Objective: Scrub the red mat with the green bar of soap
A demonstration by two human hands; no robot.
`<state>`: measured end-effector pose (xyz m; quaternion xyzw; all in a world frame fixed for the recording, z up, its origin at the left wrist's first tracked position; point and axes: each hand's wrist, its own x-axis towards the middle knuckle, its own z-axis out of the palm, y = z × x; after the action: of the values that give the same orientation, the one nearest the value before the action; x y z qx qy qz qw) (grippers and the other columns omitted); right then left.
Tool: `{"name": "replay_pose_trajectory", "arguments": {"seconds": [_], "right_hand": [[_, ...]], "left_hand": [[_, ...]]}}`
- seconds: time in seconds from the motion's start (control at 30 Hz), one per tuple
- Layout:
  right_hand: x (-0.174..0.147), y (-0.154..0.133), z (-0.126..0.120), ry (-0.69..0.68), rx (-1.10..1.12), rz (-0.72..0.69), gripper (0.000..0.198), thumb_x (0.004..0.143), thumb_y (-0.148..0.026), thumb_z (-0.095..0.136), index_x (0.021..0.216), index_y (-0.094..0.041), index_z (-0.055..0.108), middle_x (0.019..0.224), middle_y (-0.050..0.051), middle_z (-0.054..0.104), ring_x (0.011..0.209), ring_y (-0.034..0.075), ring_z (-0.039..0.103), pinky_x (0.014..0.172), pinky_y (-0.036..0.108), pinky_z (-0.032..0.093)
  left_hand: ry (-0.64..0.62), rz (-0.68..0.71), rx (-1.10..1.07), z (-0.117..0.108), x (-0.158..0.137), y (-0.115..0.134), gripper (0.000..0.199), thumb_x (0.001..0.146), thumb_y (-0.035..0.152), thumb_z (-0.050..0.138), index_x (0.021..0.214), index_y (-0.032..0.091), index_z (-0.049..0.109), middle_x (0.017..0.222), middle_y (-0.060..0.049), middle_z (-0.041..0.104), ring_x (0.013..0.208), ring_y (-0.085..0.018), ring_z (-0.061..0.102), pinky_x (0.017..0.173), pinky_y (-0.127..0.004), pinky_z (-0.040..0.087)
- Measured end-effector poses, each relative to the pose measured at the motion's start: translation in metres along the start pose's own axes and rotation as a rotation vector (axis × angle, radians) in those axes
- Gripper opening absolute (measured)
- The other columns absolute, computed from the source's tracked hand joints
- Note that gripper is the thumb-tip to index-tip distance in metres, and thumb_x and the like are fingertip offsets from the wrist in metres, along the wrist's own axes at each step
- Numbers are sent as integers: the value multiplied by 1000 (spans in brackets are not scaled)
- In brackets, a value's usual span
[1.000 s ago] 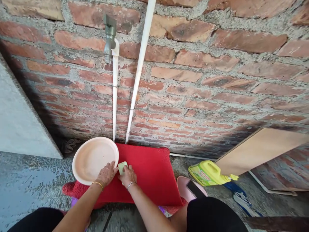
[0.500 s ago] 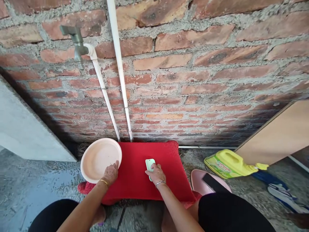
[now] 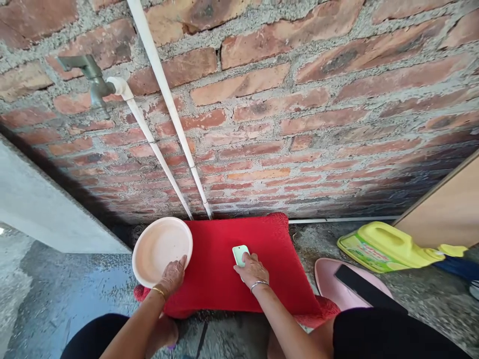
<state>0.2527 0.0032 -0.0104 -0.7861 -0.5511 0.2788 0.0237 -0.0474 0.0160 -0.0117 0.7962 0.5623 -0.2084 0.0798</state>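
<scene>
The bare left forearm (image 3: pixel 130 319) wears a gold-coloured bracelet (image 3: pixel 160 290), the bare right forearm (image 3: pixel 282 316) a slim silver-coloured bangle (image 3: pixel 259 284); the legwear (image 3: pixel 381 334) is plain black.

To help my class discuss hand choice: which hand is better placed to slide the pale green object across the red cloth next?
Probably the right hand: its fingers are on the pale green object, over the red cloth. The left hand is farther away, at the basin.

The left grip (image 3: pixel 173 275) rests on the rim of a pale basin (image 3: pixel 155 249); the right grip (image 3: pixel 255 271) holds a light green object (image 3: pixel 239 253) over red cloth (image 3: pixel 213 264)
</scene>
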Motion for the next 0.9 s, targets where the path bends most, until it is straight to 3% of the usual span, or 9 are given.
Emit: {"name": "replay_pose_trajectory", "arguments": {"seconds": [0.17, 0.43, 0.53, 0.7, 0.9], "right_hand": [[7, -34, 1, -34, 0, -37, 28, 78, -40, 63, 103, -27, 60, 110, 7, 56, 97, 23, 61, 78, 32, 42], [30, -147, 38, -15, -17, -253, 31, 82, -37, 59, 110, -25, 61, 115, 12, 57, 103, 25, 59, 84, 34, 42], [40, -159, 41, -33, -104, -328, 32, 82, -33, 58, 112, -24, 62, 117, 14, 58, 106, 27, 58, 86, 36, 41], [59, -122, 14, -4, -240, -305, 42, 75, -33, 67, 116, -23, 63, 117, 15, 59, 107, 28, 59, 88, 37, 41], [71, -17, -45, 107, -260, -1, 38, 82, -36, 61, 117, -23, 63, 114, 14, 59, 105, 26, 61, 85, 34, 41]], "left_hand": [[-26, -80, -73, -3, 1, 10, 56, 88, 16, 39, 144, 13, 38, 123, -16, 64, 113, -23, 60, 101, -36, 43], [-1, -88, -138, -8, 3, 14, 54, 87, 18, 42, 141, 15, 43, 119, -16, 65, 109, -24, 62, 97, -37, 45], [10, -71, -144, -5, 3, 13, 53, 87, 18, 41, 140, 15, 44, 119, -15, 65, 108, -24, 63, 96, -36, 46], [16, -73, -157, -3, 4, 12, 50, 87, 18, 40, 136, 16, 46, 120, -14, 65, 109, -23, 62, 97, -36, 45], [17, -99, -187, -9, -1, 18, 50, 89, 18, 40, 138, 17, 44, 119, -15, 65, 108, -24, 63, 96, -38, 46]]}}
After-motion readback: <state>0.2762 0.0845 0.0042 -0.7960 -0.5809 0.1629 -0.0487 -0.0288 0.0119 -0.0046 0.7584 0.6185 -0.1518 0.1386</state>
